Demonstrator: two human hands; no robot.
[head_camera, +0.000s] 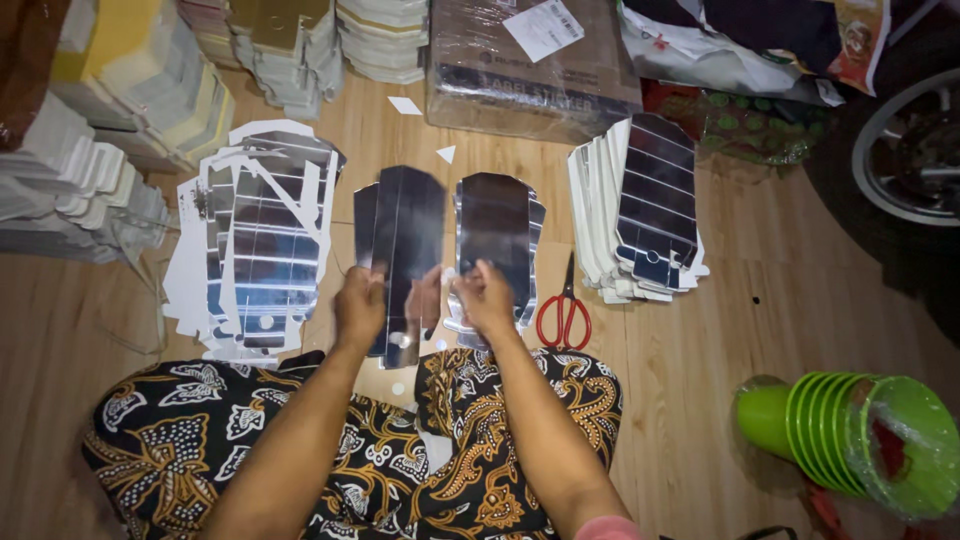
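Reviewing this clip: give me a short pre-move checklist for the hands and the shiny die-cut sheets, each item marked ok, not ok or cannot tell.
1. Left hand grips the dark mirrored sheet at its lower edge: ok.
2. Right hand grips the sheet: cannot tell; it lies at the near edge of the second mirrored stack.
3. Only one sheet lifted: cannot tell, edges overlap.
4. Red scissors apart from both hands: ok.
5. Scored sheet pile on the right stacked evenly: not ok, its sheets fan out.
6. Cut-out frames on the left tidy: not ok, skewed.
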